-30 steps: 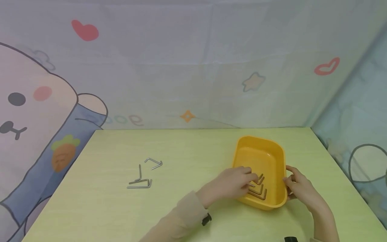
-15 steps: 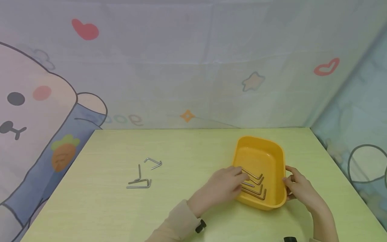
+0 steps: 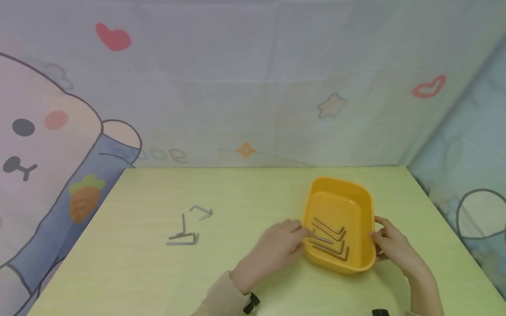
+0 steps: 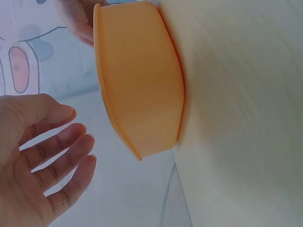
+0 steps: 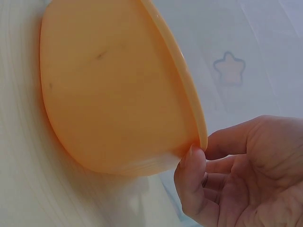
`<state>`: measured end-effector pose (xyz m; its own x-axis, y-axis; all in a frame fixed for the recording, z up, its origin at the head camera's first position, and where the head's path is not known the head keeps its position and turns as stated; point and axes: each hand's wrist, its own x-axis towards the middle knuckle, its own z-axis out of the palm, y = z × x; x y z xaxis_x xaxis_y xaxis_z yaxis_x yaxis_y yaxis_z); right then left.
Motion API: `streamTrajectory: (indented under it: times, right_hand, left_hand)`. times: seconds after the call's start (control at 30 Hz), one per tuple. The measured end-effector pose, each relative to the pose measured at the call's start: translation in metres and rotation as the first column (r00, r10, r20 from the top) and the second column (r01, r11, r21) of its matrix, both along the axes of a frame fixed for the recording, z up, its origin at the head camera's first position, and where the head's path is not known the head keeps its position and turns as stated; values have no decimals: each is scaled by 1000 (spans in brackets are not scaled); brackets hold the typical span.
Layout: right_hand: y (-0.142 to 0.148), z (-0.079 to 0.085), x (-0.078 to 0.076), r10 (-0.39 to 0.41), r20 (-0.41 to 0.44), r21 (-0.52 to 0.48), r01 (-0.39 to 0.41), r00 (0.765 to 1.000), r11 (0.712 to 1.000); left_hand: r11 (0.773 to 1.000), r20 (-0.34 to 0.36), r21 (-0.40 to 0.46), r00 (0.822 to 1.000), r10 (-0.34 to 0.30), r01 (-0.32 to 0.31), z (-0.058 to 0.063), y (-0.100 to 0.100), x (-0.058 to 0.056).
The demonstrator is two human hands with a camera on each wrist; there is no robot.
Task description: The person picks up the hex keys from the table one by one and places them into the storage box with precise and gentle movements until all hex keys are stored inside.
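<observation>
A pale cloth backdrop [image 3: 253,66] rises behind the far edge of the tabletop [image 3: 253,202], carrying a cartoon animal [image 3: 43,101] on the left and small hearts and stars elsewhere. The tabletop is light yellow-green. On its right half, nearer the right edge than the left, stands a yellow tray [image 3: 341,206].

Only the head view shows inside the tray; the wrist views show its outer walls, its base on the tabletop, and, from the right wrist, small dark marks on one wall.

The left hand [image 3: 272,245], below a beige sleeve [image 3: 223,296], reaches in from the near edge. The head view sets its fingertips over the tray's left rim, while the left wrist view shows a gap there: its fingers are loosely bent, spread apart and holding nothing. The right hand [image 3: 391,243], between the tray and the tabletop's right edge, pinches the right rim between thumb and fingers.

Five L-shaped metal rods lie in the tray's near part: four bronze rods [image 3: 329,252] and, between the pairs, a shorter silver rod [image 3: 324,240]. Five grey rods [image 3: 183,224] lie on the tabletop's left half, three together and two slightly nearer the far edge.
</observation>
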<state>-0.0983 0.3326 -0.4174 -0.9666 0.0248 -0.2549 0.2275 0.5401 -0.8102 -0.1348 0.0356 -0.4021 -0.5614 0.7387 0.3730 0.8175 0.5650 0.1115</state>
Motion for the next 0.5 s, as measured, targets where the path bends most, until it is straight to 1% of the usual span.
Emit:
streamTrajectory:
  times: [0.1, 0.3, 0.5]
  right_hand:
    - [0, 0, -1, 2, 2, 5, -2, 1000, 1000]
    - [-1, -1, -3, 3, 8, 26, -3, 1000, 1000]
    - [0, -1, -2, 7, 11, 24, -7, 1000, 1000]
  left_hand:
    - [1000, 19, 7, 999, 30, -30, 0, -8, 1]
    - [996, 65, -5, 993, 94, -94, 1, -26, 4]
    - [991, 47, -10, 990, 134, -133, -1, -41, 5]
